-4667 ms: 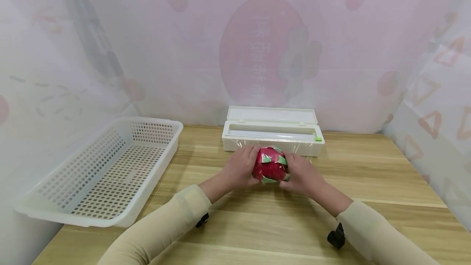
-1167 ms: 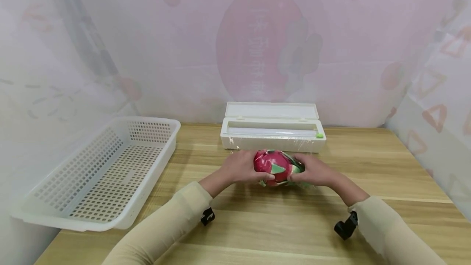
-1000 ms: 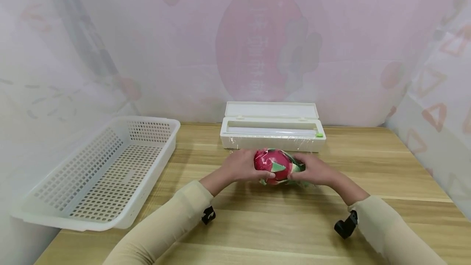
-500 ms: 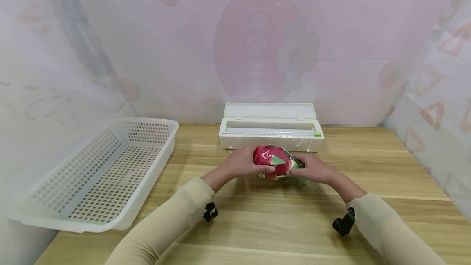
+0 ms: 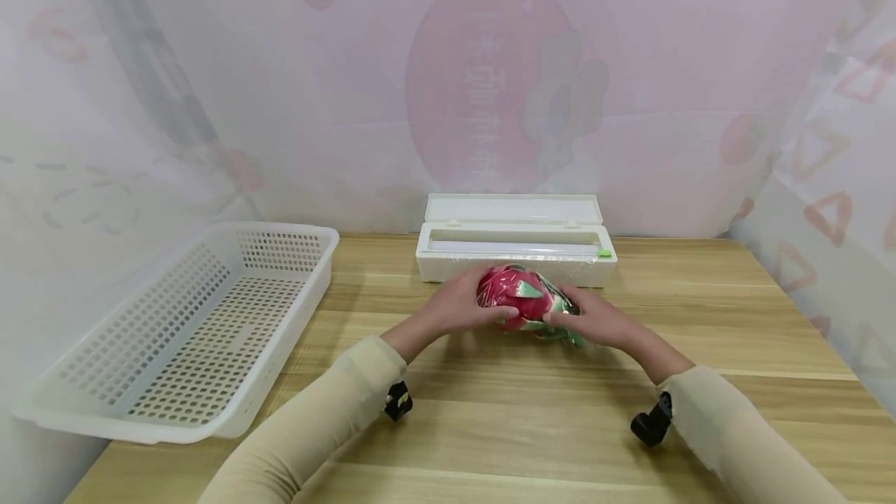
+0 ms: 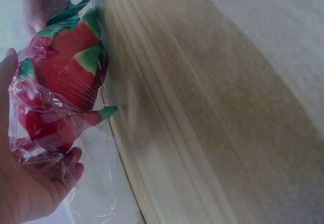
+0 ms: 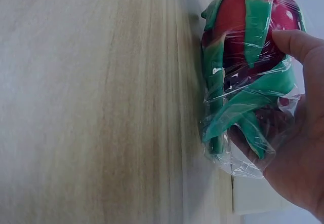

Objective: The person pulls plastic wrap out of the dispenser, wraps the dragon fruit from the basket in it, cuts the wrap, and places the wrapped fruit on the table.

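Observation:
A red dragon fruit [image 5: 514, 294] with green-tipped scales is wrapped in clear plastic film, just in front of a white cling film box. My left hand [image 5: 460, 303] grips its left end, thumb across the near side. At the leafy right end my right hand [image 5: 595, 319] holds it, thumb on the front. Crinkled film [image 6: 50, 107] covers the fruit and bunches by the left fingers in the left wrist view. In the right wrist view, long green leaves [image 7: 253, 97] lie under loose film near the right palm. The fingers behind the fruit are mostly hidden.
The cling film box [image 5: 518, 267] stands at the back of the wooden table [image 5: 532, 426], lid raised, roll inside, a green slider [image 5: 604, 253] at its right end. A white perforated basket [image 5: 280, 341] stands at the left. Printed curtains surround the table.
The fruit has turned from its earlier pose, so its leafy end now points right. Over the last second both hands have moved it slightly up and toward the box. Film stretched to the box earlier.

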Motion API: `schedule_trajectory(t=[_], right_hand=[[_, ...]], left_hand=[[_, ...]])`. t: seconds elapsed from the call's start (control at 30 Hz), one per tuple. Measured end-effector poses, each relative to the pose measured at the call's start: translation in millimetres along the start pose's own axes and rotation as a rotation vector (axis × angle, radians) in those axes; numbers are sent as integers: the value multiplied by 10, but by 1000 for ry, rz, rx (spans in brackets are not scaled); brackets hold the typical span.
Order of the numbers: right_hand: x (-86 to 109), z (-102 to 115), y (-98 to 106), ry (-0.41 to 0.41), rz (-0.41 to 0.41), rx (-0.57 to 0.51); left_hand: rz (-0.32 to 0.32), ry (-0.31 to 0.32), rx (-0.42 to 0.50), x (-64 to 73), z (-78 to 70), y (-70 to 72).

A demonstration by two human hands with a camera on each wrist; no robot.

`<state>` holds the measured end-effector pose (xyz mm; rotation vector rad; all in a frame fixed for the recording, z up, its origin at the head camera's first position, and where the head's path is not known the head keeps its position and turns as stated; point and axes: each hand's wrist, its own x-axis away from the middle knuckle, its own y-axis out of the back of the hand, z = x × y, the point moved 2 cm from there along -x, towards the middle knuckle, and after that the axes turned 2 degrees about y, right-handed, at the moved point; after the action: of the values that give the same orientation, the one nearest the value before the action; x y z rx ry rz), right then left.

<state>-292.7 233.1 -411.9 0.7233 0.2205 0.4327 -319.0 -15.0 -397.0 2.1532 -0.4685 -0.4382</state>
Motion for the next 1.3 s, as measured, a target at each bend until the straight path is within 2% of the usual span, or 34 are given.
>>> schedule_trajectory(t=[0.33, 1.0, 1.3], right_hand=[[15, 25, -7, 2, -57, 36], [86, 7, 58, 31, -55, 62], [184, -1, 147, 34, -45, 53]], left_hand=[[-2, -6, 1, -17, 26, 6], [-14, 0, -46, 11, 23, 100], [-37, -18, -54, -44, -30, 187]])
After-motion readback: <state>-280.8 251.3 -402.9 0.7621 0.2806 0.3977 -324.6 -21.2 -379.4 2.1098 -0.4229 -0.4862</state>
